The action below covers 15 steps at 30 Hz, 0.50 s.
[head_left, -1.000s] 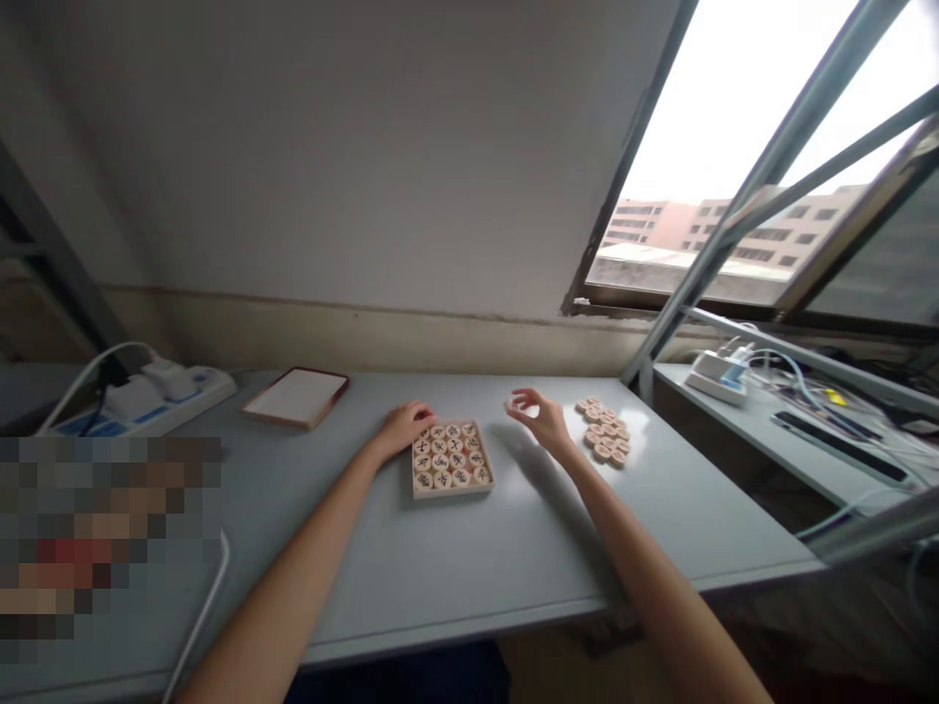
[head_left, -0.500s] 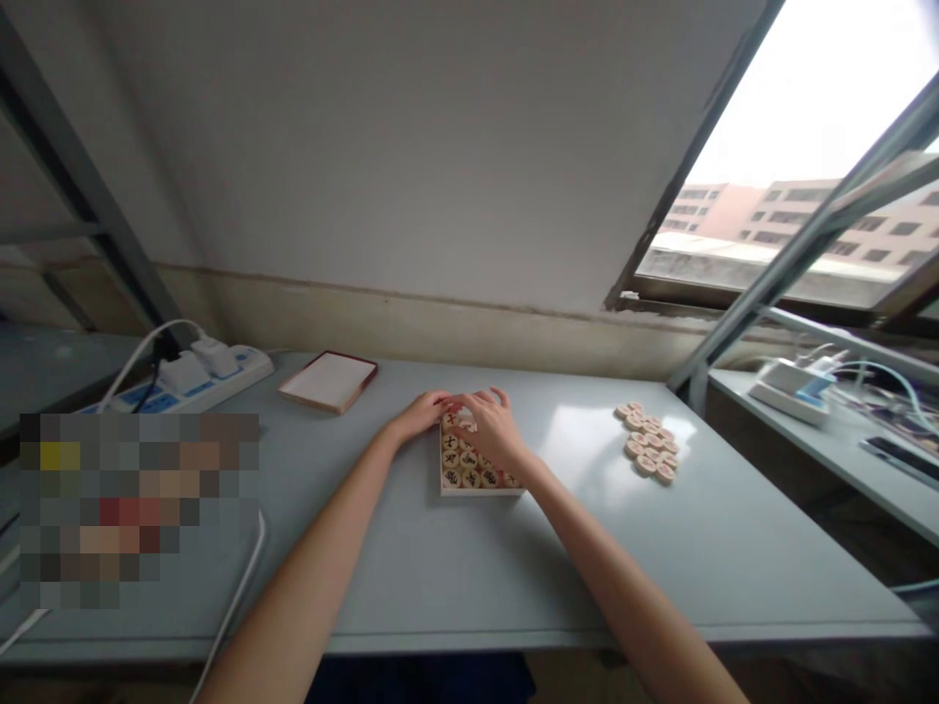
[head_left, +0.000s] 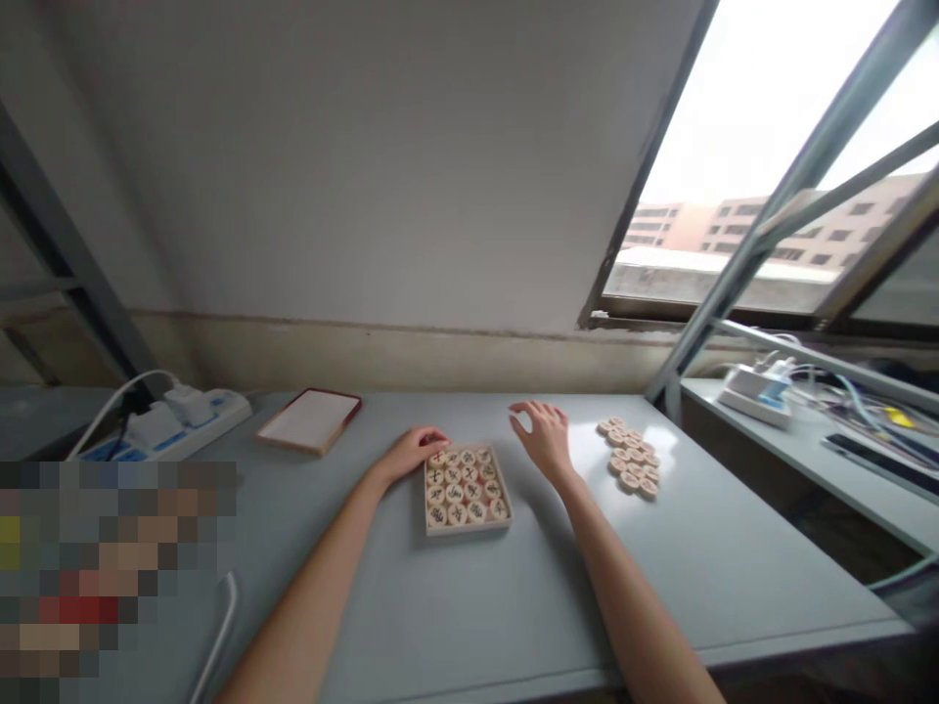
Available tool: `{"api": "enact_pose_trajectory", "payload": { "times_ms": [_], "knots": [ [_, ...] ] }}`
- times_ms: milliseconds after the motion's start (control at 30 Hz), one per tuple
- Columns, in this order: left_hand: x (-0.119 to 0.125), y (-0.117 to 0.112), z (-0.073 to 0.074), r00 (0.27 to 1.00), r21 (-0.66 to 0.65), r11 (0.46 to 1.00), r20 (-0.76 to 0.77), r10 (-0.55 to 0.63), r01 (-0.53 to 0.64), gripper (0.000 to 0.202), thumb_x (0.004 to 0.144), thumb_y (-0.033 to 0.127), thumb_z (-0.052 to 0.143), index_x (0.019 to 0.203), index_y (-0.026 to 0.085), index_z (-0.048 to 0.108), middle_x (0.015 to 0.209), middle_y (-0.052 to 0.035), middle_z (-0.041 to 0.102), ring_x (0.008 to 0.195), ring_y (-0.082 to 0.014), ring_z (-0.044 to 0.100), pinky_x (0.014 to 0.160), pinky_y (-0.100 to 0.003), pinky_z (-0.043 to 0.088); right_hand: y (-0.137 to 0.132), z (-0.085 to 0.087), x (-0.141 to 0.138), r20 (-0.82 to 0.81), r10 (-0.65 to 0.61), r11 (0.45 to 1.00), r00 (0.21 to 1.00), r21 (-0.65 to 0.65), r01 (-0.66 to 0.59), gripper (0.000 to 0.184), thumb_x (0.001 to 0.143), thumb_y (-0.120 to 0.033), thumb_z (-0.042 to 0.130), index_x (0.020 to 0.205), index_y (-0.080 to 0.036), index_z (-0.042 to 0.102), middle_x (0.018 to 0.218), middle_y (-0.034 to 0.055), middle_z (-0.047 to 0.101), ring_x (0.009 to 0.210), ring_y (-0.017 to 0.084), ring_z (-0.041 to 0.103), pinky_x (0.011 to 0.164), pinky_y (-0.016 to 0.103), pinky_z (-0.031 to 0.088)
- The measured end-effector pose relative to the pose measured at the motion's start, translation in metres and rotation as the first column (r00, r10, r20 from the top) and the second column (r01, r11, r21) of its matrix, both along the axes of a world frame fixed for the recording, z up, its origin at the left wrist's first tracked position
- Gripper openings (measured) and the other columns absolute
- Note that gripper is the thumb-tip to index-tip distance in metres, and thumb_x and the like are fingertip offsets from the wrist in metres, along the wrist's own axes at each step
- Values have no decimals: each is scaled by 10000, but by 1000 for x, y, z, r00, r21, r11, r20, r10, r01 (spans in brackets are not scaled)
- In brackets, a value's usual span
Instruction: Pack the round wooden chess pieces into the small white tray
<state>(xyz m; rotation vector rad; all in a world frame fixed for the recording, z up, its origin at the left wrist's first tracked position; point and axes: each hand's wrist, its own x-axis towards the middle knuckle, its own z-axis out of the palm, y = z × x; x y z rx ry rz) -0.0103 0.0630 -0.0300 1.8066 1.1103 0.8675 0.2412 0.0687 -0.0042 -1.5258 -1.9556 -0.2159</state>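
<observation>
A shallow white box (head_left: 468, 529) lies on the table, filled with rows of round Chinese chess pieces (head_left: 455, 494), most with dark characters and at least one with red. My left hand (head_left: 412, 454) is at the box's back left corner, its fingers curled over the edge. To the right of the box, my right hand (head_left: 544, 436) hovers above the table with its fingers apart and nothing in them. Further right, a loose cluster of Chinese chess pieces (head_left: 631, 458) lies face up, their marks reddish and too small to read.
A shallow box lid (head_left: 309, 420) with a white inside lies at the back left. Beyond it is a power strip (head_left: 220, 411) with plugs and cables. A pixelated patch hides the near left. A side shelf (head_left: 792, 445) at right holds another power strip, cables and a phone (head_left: 880, 462).
My right hand has left the box and moved right, uncovering the pieces. My left hand has stayed at the box's back left corner. The view has tilted up and shifted slightly right.
</observation>
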Motion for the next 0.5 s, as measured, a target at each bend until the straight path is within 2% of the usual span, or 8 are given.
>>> {"api": "enact_pose_trajectory", "payload": {
  "times_ms": [33, 67, 133, 200, 300, 400, 500],
  "knots": [
    [0, 0, -1, 1000, 6, 1000, -12, 5, -5, 356, 734, 411, 507, 883, 110, 625, 863, -70, 621, 803, -173, 536, 710, -249, 397, 5, -2, 20, -14, -203, 979, 979, 25, 204, 228, 819, -303, 440, 976, -220, 582, 1022, 63, 588, 1004, 225, 458, 927, 414, 196],
    [-1, 2, -2, 1000, 6, 1000, -24, 7, -7, 361, 736, 419, 502, 879, 112, 626, 852, -68, 622, 794, -173, 536, 702, -248, 395, 8, -3, 38, -25, -370, 928, 929, 30, 371, 269, 804, -312, 451, 1018, -203, 573, 1083, 90, 557, 1035, 252, 435, 925, 440, 189],
    [-2, 5, -5, 999, 10, 1000, -38, -9, 9, 376, 738, 433, 492, 899, 120, 623, 866, -66, 620, 793, -174, 535, 693, -247, 393, 13, -8, 65, -7, -538, 843, 843, 22, 538, 347, 792, -341, 457, 1081, -177, 553, 1182, 130, 492, 1105, 290, 378, 933, 472, 166],
    [-2, 9, -7, 998, 15, 1000, -61, -2, 3, 391, 731, 452, 490, 899, 126, 627, 840, -59, 615, 765, -173, 527, 664, -246, 388, 16, -12, 78, 57, -592, 805, 804, 4, 593, 400, 788, -338, 454, 1135, -154, 529, 1250, 157, 433, 1188, 314, 292, 953, 494, 118],
    [0, 8, -5, 996, 16, 999, -76, 36, -35, 394, 709, 458, 501, 880, 128, 632, 799, -52, 607, 733, -171, 515, 646, -246, 381, 17, -19, 80, 194, -608, 779, 770, -44, 626, 461, 767, -299, 468, 1184, -104, 499, 1286, 202, 393, 1247, 339, 202, 969, 522, 37],
    [3, 2, 0, 996, 14, 998, -59, 67, -66, 387, 692, 457, 512, 858, 128, 630, 810, -54, 606, 755, -176, 515, 674, -247, 386, 14, -23, 78, 292, -609, 752, 738, -83, 654, 398, 783, -267, 435, 1082, -43, 573, 1214, 242, 460, 1219, 353, 266, 975, 520, 32],
    [4, -2, 4, 996, 19, 998, -60, 67, -66, 403, 714, 468, 482, 876, 129, 628, 811, -57, 604, 765, -182, 521, 697, -257, 391, 9, -23, 79, 329, -569, 785, 753, -54, 617, 383, 838, -213, 340, 1074, -29, 579, 1119, 229, 538, 1123, 306, 409, 993, 481, 55]
  ]
}}
